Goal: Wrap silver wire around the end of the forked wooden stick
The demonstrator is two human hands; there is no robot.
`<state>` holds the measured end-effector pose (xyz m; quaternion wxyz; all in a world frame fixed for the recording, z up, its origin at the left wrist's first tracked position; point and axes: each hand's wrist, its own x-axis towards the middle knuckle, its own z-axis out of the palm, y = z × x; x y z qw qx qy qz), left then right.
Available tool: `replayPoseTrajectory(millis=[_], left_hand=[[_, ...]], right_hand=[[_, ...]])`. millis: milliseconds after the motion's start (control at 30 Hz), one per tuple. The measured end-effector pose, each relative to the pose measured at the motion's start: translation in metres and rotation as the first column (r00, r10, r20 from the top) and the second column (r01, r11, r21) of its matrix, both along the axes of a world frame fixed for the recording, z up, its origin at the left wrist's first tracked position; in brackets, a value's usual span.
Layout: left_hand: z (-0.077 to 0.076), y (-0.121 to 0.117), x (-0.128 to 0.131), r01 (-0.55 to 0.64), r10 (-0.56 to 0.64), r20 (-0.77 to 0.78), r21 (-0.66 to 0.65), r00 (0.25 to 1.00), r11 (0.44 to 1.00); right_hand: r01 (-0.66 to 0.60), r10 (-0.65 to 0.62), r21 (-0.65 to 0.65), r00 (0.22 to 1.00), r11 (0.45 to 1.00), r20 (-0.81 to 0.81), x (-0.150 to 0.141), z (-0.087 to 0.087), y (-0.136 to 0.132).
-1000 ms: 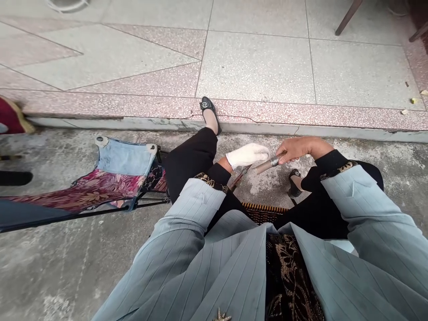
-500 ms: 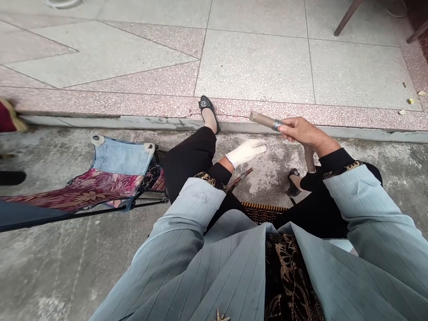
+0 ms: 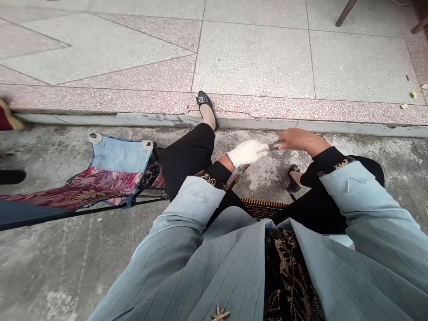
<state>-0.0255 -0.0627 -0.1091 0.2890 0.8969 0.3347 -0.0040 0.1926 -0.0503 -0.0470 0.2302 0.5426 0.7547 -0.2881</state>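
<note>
My left hand (image 3: 249,153), in a white knit glove, is closed round one end of a brown rod-like handle (image 3: 271,147). A band of silvery wire (image 3: 276,145) is wound round the handle between my two hands. My bare right hand (image 3: 297,139) grips it just past the wire, with the back of the hand upward. Whatever the handle continues into is hidden by the right hand. Below the glove a reddish-brown stick-like piece (image 3: 233,179) shows beside my left sleeve; I cannot tell what it belongs to.
I sit on a woven seat (image 3: 262,208), one foot on the raised tiled step (image 3: 254,62), the other on rough concrete (image 3: 261,178). A folding chair (image 3: 117,156) with denim and floral cloth stands to the left. A dark furniture leg (image 3: 346,12) stands at the upper right.
My right hand has turned and come down and left a little, bringing the handle to the gloved left hand. The left hand, loosely closed beside it before, now has hold of its end.
</note>
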Motion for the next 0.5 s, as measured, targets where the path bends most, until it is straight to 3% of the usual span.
replayPoseTrajectory(millis=[200,500], left_hand=[[0.008,0.0,-0.002,0.007,-0.001,0.11,-0.053,0.994,0.999],[0.016,0.004,-0.008,-0.139,0.231,0.285,-0.31,0.93,0.941]], right_hand=[[-0.126,0.058,-0.333,0.977,0.934,-0.207,0.007,0.001,-0.001],[-0.162,-0.118,-0.495,0.865,0.853,-0.487,0.023,0.012,0.005]])
